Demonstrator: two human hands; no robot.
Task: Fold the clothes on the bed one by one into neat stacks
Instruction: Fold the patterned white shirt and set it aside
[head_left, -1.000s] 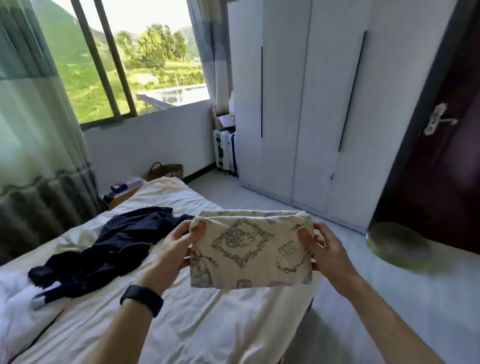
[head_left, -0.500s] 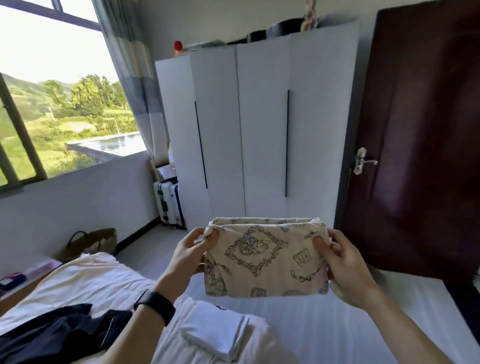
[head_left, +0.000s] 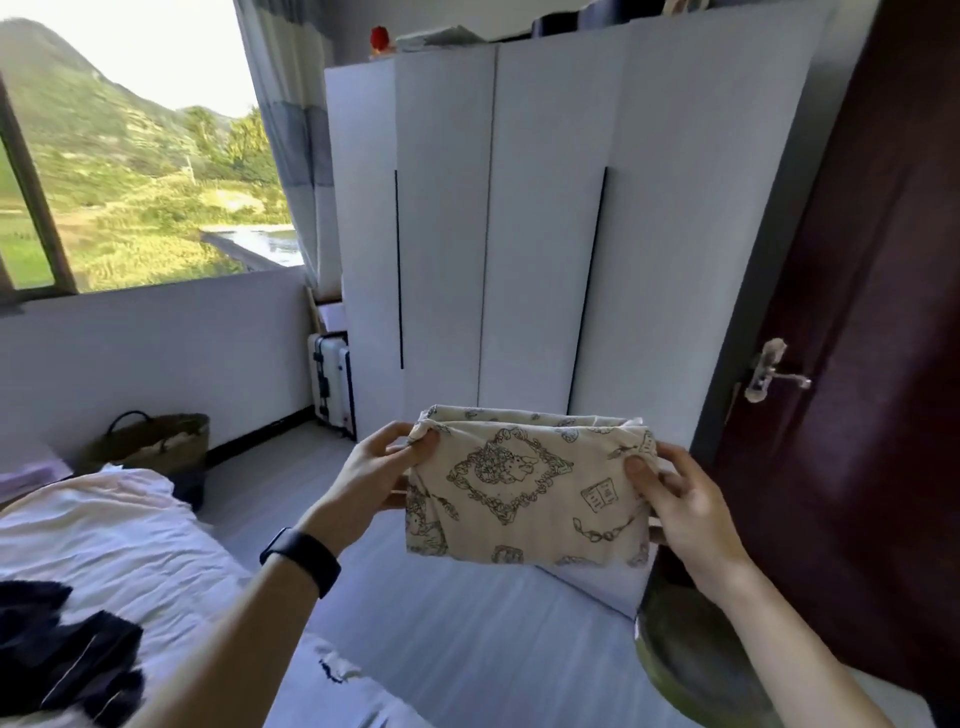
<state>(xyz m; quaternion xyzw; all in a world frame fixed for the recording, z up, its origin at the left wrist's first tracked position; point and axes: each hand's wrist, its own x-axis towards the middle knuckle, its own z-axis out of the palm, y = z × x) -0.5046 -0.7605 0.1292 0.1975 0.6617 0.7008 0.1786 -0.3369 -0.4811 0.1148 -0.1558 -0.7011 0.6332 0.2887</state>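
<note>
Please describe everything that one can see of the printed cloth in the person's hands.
The printed cloth is cream, cotton-like fabric with dark line drawings: an ornate frame, a book, ribbons. It is folded into a thick rectangle, layers showing along the top. It hangs upright in the air; the left hand pinches its upper left corner, the right hand grips its right edge.

text: none readable | labels: none | numbers: none
</note>
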